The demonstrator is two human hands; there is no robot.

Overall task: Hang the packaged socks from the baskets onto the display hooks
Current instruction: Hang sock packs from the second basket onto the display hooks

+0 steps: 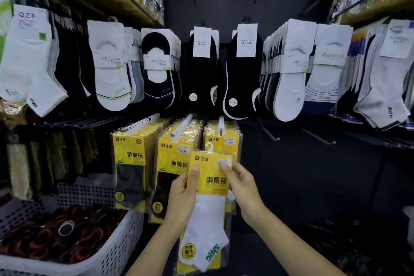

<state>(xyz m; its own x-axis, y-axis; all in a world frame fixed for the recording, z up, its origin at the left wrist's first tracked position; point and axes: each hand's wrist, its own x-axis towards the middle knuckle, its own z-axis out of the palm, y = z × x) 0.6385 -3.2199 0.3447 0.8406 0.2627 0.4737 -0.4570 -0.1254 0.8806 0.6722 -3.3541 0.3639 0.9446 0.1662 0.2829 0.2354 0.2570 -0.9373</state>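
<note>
left hand (182, 195) and right hand (240, 186) are pinching the pack (215, 180) by its sides; i'm thinking keep the hanger (210, 147) level, aiming at the hook (221, 124) tip.

"QZF" can be read on the card of the top-left white sock (26, 51). "达足" is printed up top on all the yellow ones: the left hanging pack (128, 154), the middle hanging pack (172, 157), the right hanging pack (220, 139) and the held pack (209, 172). "消臭袜" is set in big black type on the left, middle (partly covered) and held ones. On the held pack a round yellow badge is marked "无骨缝合", and the green letters on its sock look like "SNRG". "BOT" is seen on the far-right white sock (385, 96). Cards on the black socks (201, 74) can't really be read, too small tbh.
</note>
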